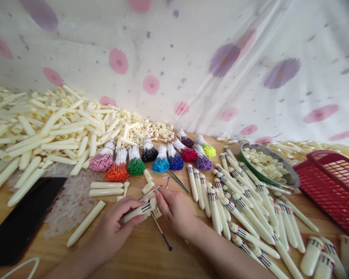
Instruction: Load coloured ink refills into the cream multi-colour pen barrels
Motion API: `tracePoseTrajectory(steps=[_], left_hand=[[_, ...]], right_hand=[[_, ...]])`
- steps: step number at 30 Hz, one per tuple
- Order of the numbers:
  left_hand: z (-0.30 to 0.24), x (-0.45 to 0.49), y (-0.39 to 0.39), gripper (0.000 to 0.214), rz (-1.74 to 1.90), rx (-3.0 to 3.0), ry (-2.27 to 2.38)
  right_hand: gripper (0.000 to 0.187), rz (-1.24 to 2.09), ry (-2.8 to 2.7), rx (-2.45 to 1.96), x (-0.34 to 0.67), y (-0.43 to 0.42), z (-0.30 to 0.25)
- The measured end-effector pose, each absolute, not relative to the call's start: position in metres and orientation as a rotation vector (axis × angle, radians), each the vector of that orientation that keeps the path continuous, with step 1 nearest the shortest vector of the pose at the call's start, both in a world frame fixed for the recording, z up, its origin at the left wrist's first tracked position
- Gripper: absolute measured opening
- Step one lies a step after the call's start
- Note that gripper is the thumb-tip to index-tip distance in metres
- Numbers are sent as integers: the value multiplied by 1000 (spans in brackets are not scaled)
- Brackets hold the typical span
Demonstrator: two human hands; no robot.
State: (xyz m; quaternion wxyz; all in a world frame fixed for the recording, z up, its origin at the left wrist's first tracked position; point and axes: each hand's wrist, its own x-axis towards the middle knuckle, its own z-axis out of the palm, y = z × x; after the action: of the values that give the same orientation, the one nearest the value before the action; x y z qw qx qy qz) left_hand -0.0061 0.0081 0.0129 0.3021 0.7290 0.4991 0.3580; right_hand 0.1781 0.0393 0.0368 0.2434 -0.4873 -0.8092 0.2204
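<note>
My left hand (120, 224) is closed around a cream multicolour pen barrel (138, 212) with dark slots near its top end. Thin dark sticks (149, 193) show just above that end. My right hand (174, 211) pinches close by at the slotted end; what its fingertips hold is too small to make out. A purple-tipped pen refill (162, 232) slants on the table below the hands. Slotted cream caps (148, 187) lie just beyond, and metal tweezers (179, 181) lie behind my right hand.
Bundles of coloured refills (117, 166) stand in the middle. Empty barrels (46, 128) are heaped at left, near a black phone (20, 217) and clear plastic bits (66, 201). Assembled pens (238, 205), a bowl (244, 164) of small parts and a red basket (331, 186) occupy the right.
</note>
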Motion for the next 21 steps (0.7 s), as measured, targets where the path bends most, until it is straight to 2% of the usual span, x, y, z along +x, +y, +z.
tracePoseTrajectory(steps=[7, 10, 13, 16, 19, 21], left_hand=[[5, -2, 7, 18, 1085, 2511, 1360], [6, 3, 8, 16, 1052, 2545, 1448], [11, 9, 11, 12, 1013, 2301, 1432], [19, 10, 13, 26, 836, 1898, 1401], [22, 5, 13, 45, 556, 1551, 1354], [22, 3, 12, 45, 554, 1428, 1356]], right_hand=[[34, 911, -2055, -1462, 171, 40, 27], [33, 966, -2024, -1426, 172, 44, 25], [33, 877, -2068, -1336, 178, 50, 28], [33, 774, -2074, -1212, 186, 58, 32], [34, 825, -2004, -1158, 195, 63, 35], [34, 891, -1961, -1160, 198, 65, 35]])
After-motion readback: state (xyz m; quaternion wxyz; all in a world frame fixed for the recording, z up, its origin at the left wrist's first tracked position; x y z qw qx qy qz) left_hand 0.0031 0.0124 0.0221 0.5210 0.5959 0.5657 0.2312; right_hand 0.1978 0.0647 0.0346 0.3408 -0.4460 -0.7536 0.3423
